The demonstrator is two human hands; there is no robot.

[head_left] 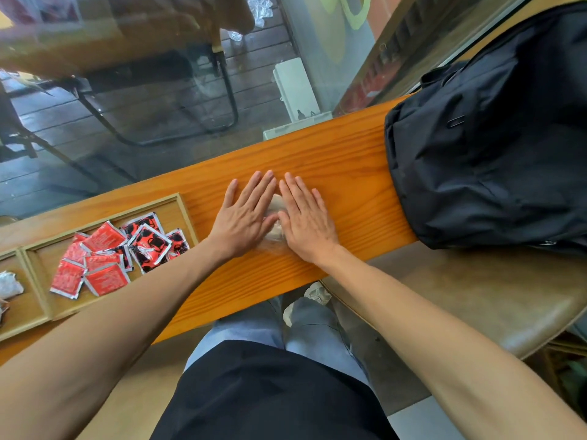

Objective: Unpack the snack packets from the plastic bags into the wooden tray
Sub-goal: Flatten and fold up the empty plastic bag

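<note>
My left hand (243, 214) and my right hand (306, 217) lie flat, palms down, side by side on the orange wooden counter (343, 160). Between and under them a crumpled clear plastic bag (274, 214) is pressed flat, mostly hidden. To the left stands the wooden tray (182, 204); its right compartment holds several red and red-black snack packets (117, 252). The tray's left compartment holds a crumpled clear bag (9, 285).
A large black backpack (492, 138) fills the counter's right end. A glass pane runs along the counter's far edge. A brown padded stool (476, 296) is at the lower right, and my legs are below the counter.
</note>
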